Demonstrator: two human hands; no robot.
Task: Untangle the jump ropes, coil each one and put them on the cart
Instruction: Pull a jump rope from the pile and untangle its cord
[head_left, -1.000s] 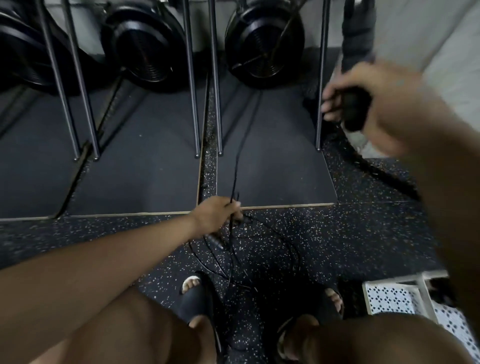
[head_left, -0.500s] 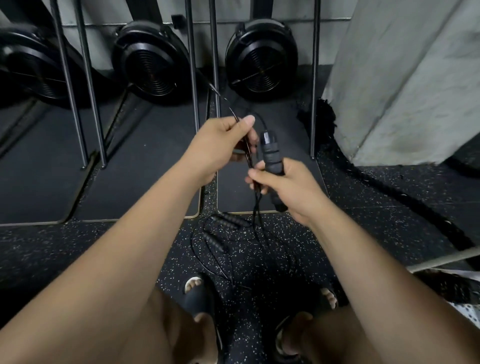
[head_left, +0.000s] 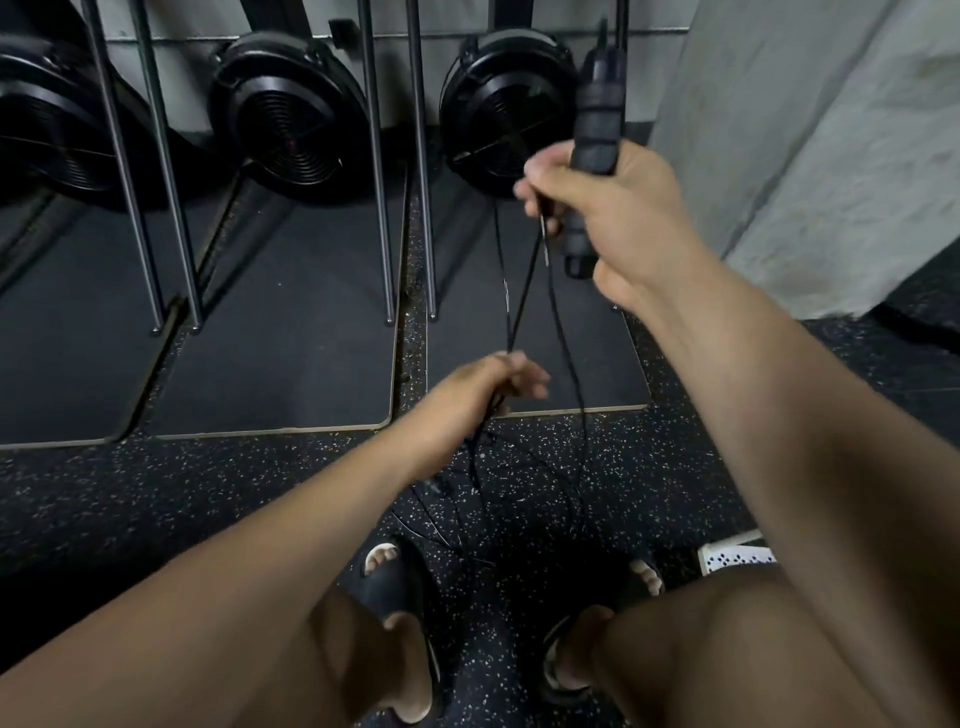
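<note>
My right hand (head_left: 618, 218) is raised and grips a black jump-rope handle (head_left: 597, 119) upright, with thin black cords hanging down from it. My left hand (head_left: 483, 389) is lower, near the middle, and pinches one of those cords (head_left: 524, 291), which runs taut up to the right hand. More tangled black rope (head_left: 498, 499) lies in loops on the speckled floor between my feet, with another handle (head_left: 436, 486) partly visible in the tangle. A white perforated corner of the cart (head_left: 735, 557) shows at the right, behind my right forearm.
Black rowing-machine flywheels (head_left: 291, 114) and steel rails (head_left: 166, 218) stand on dark mats (head_left: 270, 332) ahead. A grey concrete pillar (head_left: 810, 145) rises at the right. My sandalled feet (head_left: 395, 587) stand on the speckled rubber floor.
My right hand has lifted the handle higher and to the right. My left hand has dropped down along the cord, so the cord now stretches between the two hands.
</note>
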